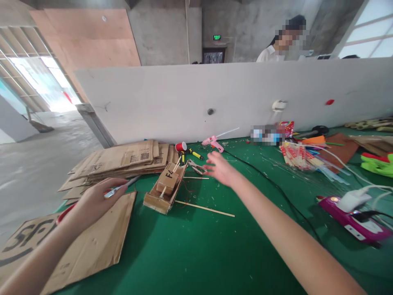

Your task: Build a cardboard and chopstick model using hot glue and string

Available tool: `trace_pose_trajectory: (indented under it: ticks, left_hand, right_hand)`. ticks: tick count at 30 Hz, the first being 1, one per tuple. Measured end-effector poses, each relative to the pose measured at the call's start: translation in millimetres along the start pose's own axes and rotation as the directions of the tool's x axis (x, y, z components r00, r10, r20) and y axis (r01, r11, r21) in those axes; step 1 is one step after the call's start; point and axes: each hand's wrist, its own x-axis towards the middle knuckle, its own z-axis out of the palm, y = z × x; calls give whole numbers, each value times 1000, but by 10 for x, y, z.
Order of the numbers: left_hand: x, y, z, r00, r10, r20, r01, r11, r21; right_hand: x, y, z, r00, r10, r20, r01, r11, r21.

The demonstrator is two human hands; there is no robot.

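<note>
My left hand [96, 198] is closed around a utility knife [121, 187], its blade pointing right, above a flat cardboard sheet [92, 241]. My right hand [221, 168] is stretched out over the green table [215, 254] with fingers spread and holds nothing; it hovers near pliers [196, 167] and short of a pink glue gun [213, 143]. Between the hands stands a small cardboard model [164, 188] with wooden sticks through it. A long wooden stick [204, 208] lies just in front of it.
Flattened cardboard [123, 159] is stacked at the left. A red tape roll [181, 146] and a yellow-handled tool [195, 154] lie near the white partition [233, 98]. Stick bundles [296, 155], a magenta device [353, 219] with cables and a person behind the partition are at the right.
</note>
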Motion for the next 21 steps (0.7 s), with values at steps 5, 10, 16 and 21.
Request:
trace_pose_trajectory:
  ticks: [5,10,16,21]
  left_hand:
    - [241,772,491,984,-87,154,122,963,-239]
    - [155,896,705,917,-152,368,335,794,-507]
    - [-26,881,781,884,-275,378,466,461,-755]
    - [-63,761,617,875,-405,266,428,389,-816]
  right_hand:
    - [-457,-227,546,951,-95,296,8,960,281]
    - [-836,-86,392,886,-423,190,464,790,-400]
    - [-970,183,272,798,-405,446,601,501,-622]
    - [-749,194,210,864,-391,318,491,516,-702]
